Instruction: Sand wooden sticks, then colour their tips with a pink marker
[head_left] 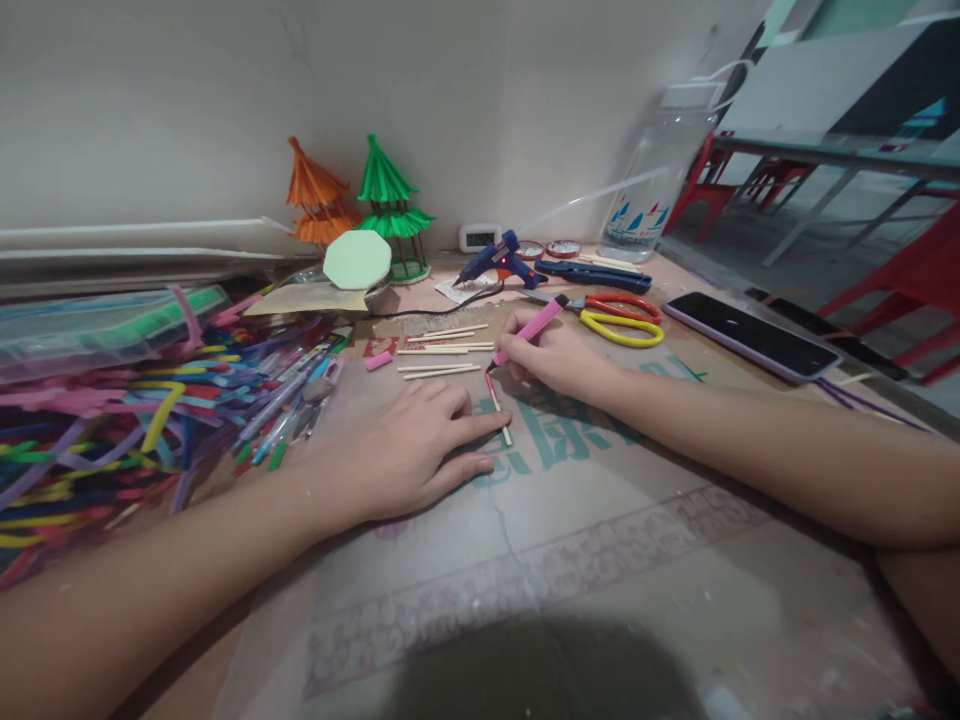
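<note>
My right hand (555, 358) is closed round a pink marker (543, 318), its dark tip down at the upper end of a short thin wooden stick (507, 434). The upper part of this stick is coloured pink, while the lower end is pale. Lying flat on the covered tabletop, my left hand (409, 440) has its fingers stretched out, and the index fingertip presses on the stick. Several pale wooden sticks (442, 351) lie just beyond my hands. Left of them is a pink marker cap (379, 361).
Colourful pipe cleaners (90, 430) and pens (289, 400) heap up at left. Behind stand orange (319, 190) and green (390, 205) model pavilions. A glue gun (499, 262), scissors (619, 320), blue pliers (592, 275), a phone (750, 335) and a bottle (645, 180) lie or stand at right.
</note>
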